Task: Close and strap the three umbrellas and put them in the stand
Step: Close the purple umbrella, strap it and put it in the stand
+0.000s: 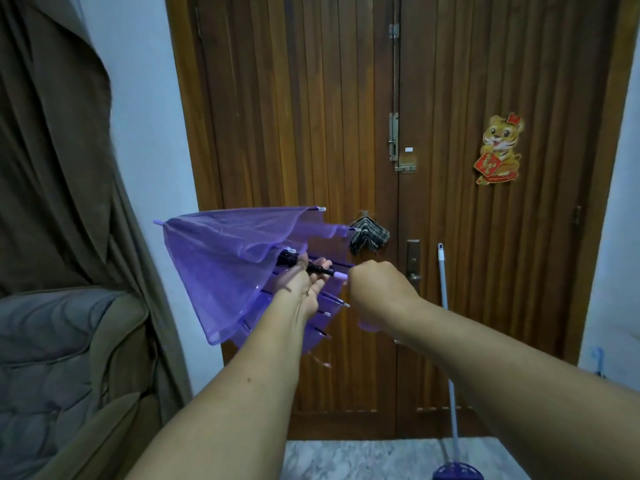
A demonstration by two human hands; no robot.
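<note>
A translucent purple umbrella (pixel 221 258) hangs half folded in front of the wooden door, its tip pointing left. My left hand (pixel 304 282) reaches under the canopy, and its fingers lie along the black runner and shaft (pixel 294 261). My right hand (pixel 377 289) is a fist around the purple handle (pixel 341 276) at the shaft's near end. A checked folding umbrella (pixel 369 235) hangs closed on the door behind. No umbrella stand is in view.
A grey-cushioned sofa (pixel 59 358) under a brown cloth fills the left side. A mop with a pale pole (pixel 446 323) and blue head (pixel 457 472) leans against the double door (pixel 450 237) on the right. Marble floor shows below.
</note>
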